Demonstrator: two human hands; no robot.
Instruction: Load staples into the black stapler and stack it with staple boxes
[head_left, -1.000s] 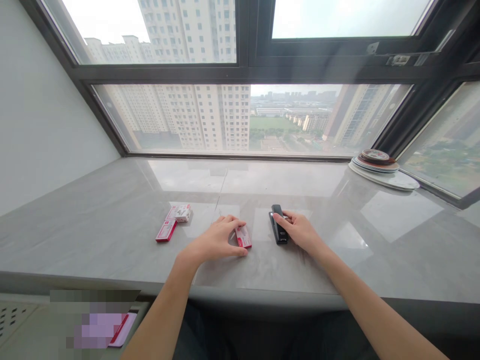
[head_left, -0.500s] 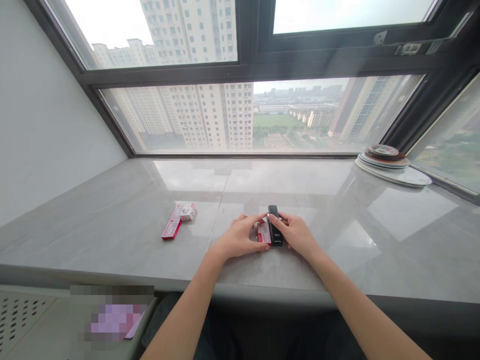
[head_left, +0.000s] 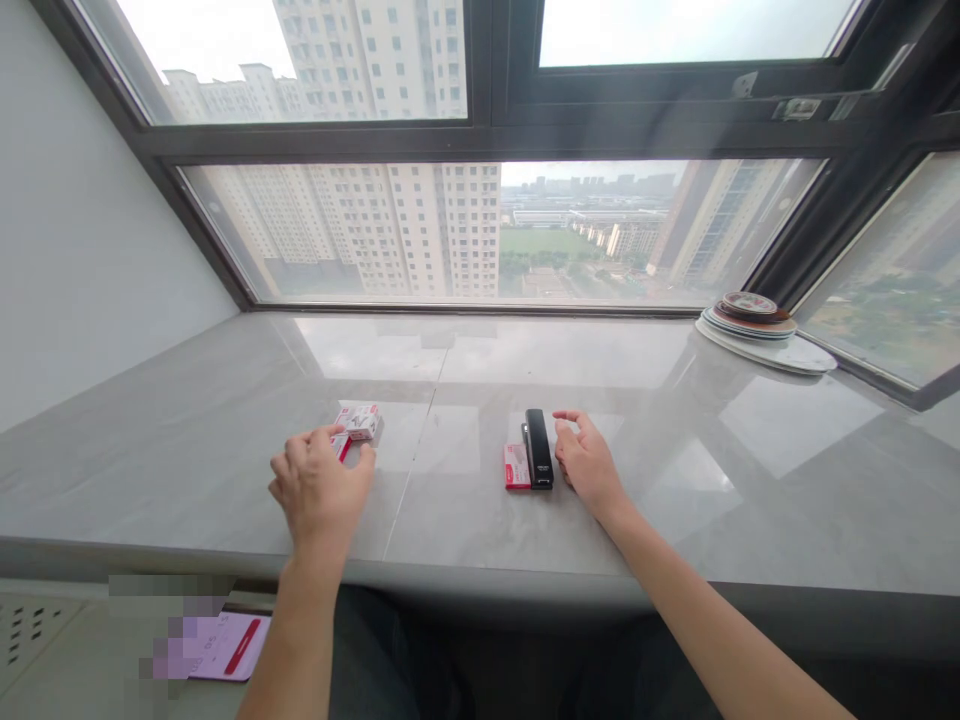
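Observation:
On the sill stands a black stapler [head_left: 539, 450], lengthwise away from me. Against its left side lies a red-and-white staple box [head_left: 516, 467]. My right hand [head_left: 589, 462] rests just right of the stapler, apart from it; its index finger points out, the other fingers curl loosely, and nothing is in it. Farther left, my left hand [head_left: 322, 490] hovers over a small group of boxes, thumb and fingers spread. Beneath its fingertips a red box [head_left: 341, 447] is mostly covered. Behind that sits a white box with red markings [head_left: 361, 421]. Whether the fingers touch the red box I cannot tell.
A stack of round plates or lids [head_left: 754, 325] stands at the right back corner by the window frame. The grey sill [head_left: 450, 530] ends in a front edge close to me. Below left, a purple phone-like thing [head_left: 232, 645] lies on a pale surface, partly blurred out.
My left hand has left the staple box by the stapler and moved left to the other boxes, opening. My right hand has let go of the stapler and drawn slightly right.

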